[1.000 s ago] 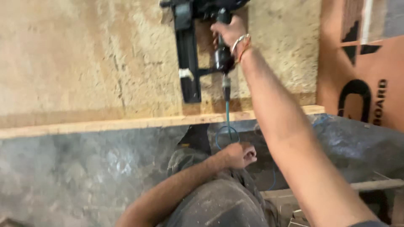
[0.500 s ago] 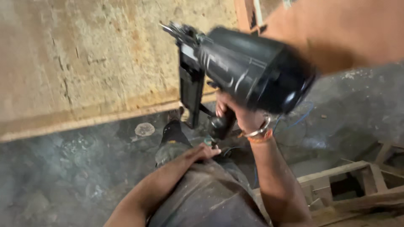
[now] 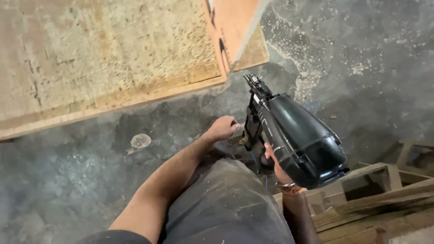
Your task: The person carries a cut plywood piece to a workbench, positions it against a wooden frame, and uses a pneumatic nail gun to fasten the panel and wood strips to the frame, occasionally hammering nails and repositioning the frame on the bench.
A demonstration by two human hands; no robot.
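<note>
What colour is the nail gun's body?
Glossy black, clearest in the head view: the nail gun is held in the right hand.

Right hand (image 3: 276, 163) grips black nail gun (image 3: 296, 138), nose pointing up and away, mostly hidden behind the tool body. Left hand (image 3: 222, 128) loosely closed just beside gun's magazine, above the knee. Wooden board (image 3: 104, 54) on concrete floor (image 3: 361, 58); wooden frame (image 3: 375, 190) lower right.

I see the nail gun (image 3: 303, 144) in glossy black plastic, the board (image 3: 104, 58) in rough, pitted wood, the floor (image 3: 361, 58) in matt, dusty grey concrete, and the trousers (image 3: 226, 208) in dull cloth.
</note>
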